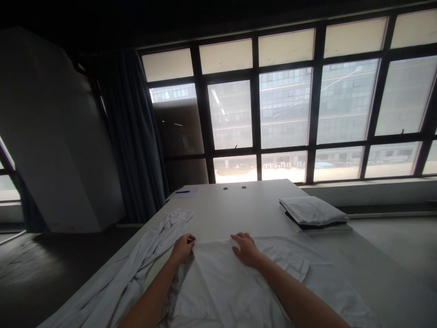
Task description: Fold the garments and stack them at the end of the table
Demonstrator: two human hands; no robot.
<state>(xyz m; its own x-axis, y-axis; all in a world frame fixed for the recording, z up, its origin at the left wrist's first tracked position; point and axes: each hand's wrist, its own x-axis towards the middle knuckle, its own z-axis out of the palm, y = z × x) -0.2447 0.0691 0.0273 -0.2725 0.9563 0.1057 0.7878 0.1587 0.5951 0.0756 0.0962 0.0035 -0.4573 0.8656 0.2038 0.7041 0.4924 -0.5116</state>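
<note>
A white piece of cloth (pixel 218 273), perhaps a garment, lies spread over the near part of the white table (pixel 235 209). At its far left corner, my left hand (pixel 183 247) pinches the edge between thumb and fingers. My right hand (pixel 246 249) rests on the far edge of the same cloth, fingers stretched forward and thumb apart. Loose folds of the cloth continue to the right of my right forearm. To the left of my left hand lies another crumpled white cloth (pixel 150 250), running along the table's left side.
A folded stack of white and dark cloth (pixel 312 211) sits near the table's right edge. Paper with a pen (pixel 183 192) lies at the far left corner. Two round cable holes show at the far end. Beyond are a blue curtain (pixel 136 123) and large windows.
</note>
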